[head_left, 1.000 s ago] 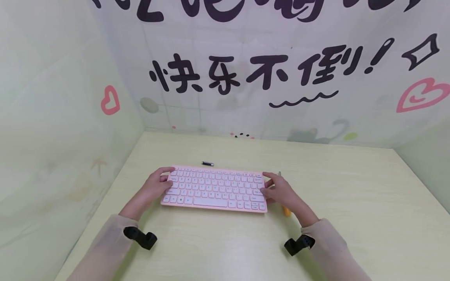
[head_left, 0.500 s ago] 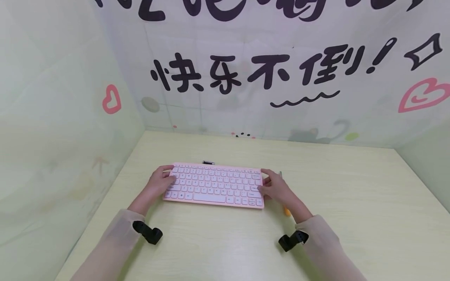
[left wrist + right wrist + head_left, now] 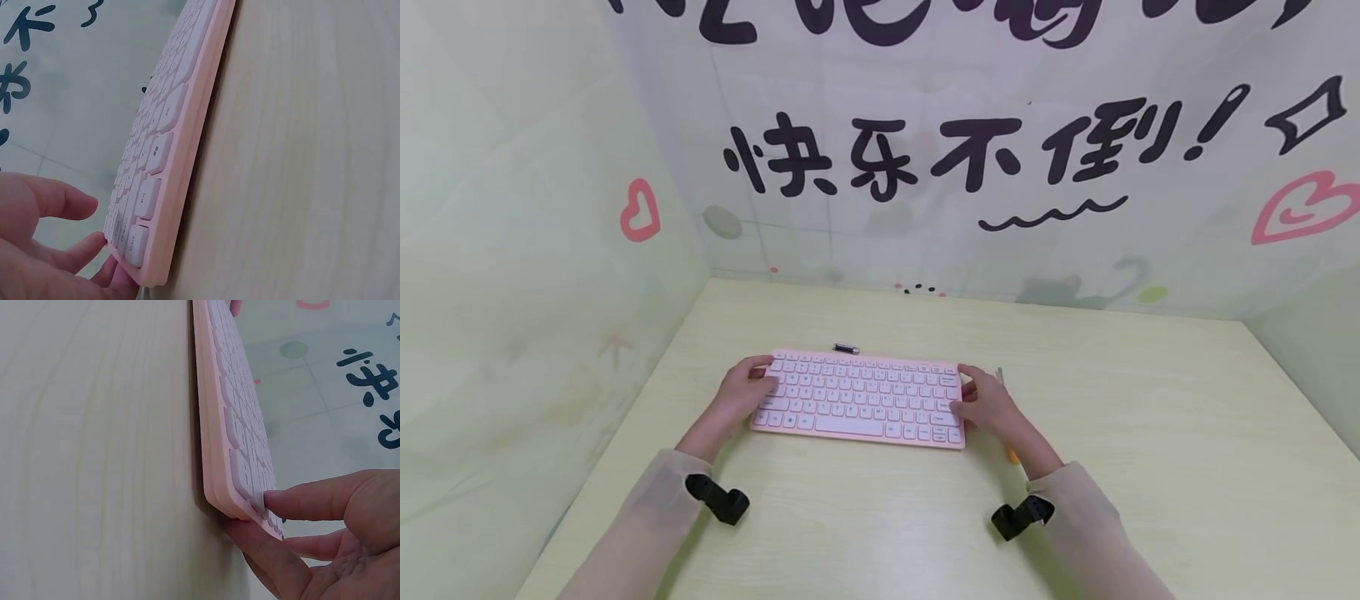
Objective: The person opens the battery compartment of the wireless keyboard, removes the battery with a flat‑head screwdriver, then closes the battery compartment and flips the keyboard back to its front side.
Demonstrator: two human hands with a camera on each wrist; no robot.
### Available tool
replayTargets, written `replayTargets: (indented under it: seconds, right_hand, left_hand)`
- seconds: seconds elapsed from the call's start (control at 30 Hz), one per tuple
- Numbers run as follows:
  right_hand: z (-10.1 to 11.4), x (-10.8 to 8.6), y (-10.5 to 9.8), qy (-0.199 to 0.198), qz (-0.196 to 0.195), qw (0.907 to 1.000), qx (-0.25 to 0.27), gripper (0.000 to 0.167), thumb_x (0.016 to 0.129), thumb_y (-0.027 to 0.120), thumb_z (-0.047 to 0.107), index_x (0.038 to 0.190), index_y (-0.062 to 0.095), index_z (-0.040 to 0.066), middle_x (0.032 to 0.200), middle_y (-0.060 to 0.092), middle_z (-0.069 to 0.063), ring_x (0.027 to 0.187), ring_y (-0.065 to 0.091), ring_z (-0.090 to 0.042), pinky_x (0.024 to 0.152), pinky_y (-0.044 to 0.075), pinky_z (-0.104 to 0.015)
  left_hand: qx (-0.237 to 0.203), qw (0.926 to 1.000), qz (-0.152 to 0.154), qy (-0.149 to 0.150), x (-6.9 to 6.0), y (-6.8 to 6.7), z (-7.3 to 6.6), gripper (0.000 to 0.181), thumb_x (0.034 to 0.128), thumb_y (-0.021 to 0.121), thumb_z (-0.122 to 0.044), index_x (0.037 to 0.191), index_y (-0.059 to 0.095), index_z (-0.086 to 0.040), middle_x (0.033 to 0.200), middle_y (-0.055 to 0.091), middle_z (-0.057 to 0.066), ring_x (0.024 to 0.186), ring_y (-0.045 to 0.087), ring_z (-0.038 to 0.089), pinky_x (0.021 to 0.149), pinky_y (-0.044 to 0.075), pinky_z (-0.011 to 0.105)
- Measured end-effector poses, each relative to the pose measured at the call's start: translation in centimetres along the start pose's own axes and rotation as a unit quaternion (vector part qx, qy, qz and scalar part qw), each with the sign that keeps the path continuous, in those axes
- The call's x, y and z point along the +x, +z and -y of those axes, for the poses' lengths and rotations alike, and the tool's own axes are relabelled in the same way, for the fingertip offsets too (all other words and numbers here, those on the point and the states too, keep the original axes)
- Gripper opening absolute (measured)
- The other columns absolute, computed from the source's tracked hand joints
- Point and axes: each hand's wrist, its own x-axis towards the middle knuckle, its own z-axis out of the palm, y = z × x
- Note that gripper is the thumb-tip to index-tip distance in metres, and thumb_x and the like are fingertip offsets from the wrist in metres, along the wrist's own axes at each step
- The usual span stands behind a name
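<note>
A pink keyboard (image 3: 857,398) with white keys lies flat, at or just above the table, between both hands. My left hand (image 3: 739,393) holds its left end, fingers at the edge. In the left wrist view, the left thumb (image 3: 75,205) is raised a little off the keys. My right hand (image 3: 992,404) pinches the right end. The right wrist view has the right thumb (image 3: 300,501) on the keys and a finger (image 3: 259,547) under the edge. Some fingertips are hidden beneath the keyboard.
Just behind the keyboard lies a small black-and-silver stick (image 3: 846,348). An orange-handled tool (image 3: 1012,457) with a thin metal shaft lies partly hidden under my right hand and forearm. The pale wooden table (image 3: 1150,417) meets printed cloth walls (image 3: 880,242) at the back and sides.
The keyboard has shifted slightly back toward the small stick and looks a little smaller in the head view. Both hands have moved with it, keeping their places at its ends.
</note>
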Motion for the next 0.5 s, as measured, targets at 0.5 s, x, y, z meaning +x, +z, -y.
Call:
replayTargets:
  seconds: [0.5]
  right_hand:
    - [-0.88,-0.64,-0.64,0.020,0.007,0.9980,0.060,0.063,0.085,0.062,0.006,0.139,0.030,0.001,0.112,0.050,-0.020,0.098,0.051,-0.030,0.072,0.051,-0.034]
  left_hand:
    - [0.072,0.9973,0.011,0.013,0.34,-0.62,0.24,0.045,0.0917,0.049,-0.015,0.135,0.040,-0.003,0.125,0.043,0.020,0.113,0.042,0.032,0.093,0.038,0.043]
